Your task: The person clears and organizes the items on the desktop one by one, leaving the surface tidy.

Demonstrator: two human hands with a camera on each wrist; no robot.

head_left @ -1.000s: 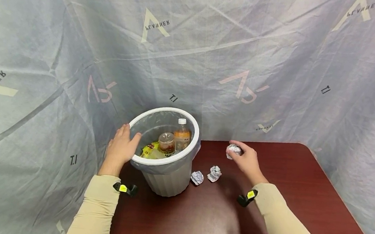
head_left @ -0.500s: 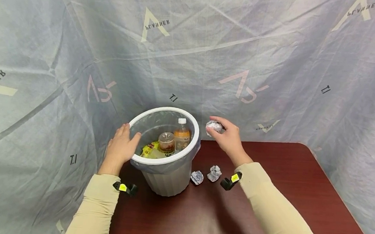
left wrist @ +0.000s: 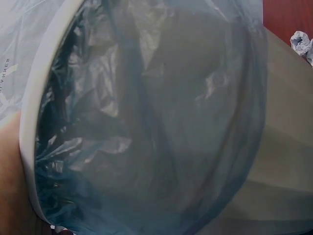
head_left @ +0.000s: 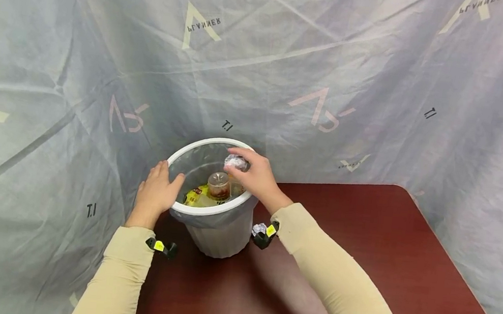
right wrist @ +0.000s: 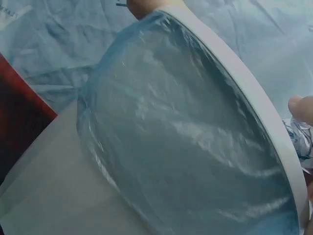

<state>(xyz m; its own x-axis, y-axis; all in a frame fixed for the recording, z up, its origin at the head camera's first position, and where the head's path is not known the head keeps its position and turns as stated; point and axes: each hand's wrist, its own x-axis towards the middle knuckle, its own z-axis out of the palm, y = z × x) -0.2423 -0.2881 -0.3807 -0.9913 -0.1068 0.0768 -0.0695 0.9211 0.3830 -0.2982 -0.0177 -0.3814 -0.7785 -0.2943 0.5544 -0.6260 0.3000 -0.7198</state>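
Observation:
A grey trash bin with a white rim and a clear bluish liner stands on the table. My left hand rests on the bin's left rim, fingers fairly straight, thumb over the edge. Above the bin's right inner side, my right hand pinches a crumpled paper ball between thumb and fingers. Inside the bin lie a clear plastic cup and a yellow wrapper; an orange-labelled bottle is mostly hidden by the right hand. The right wrist view shows the held ball partly, beyond the rim.
Another crumpled paper ball lies on the dark red table right of the bin, partly behind the right wrist camera. Grey printed sheeting hangs close behind and to the left of the bin.
My right hand has carried the paper ball left from over the table to above the bin's opening. The left hand stays at the rim. The head view has shifted slightly.

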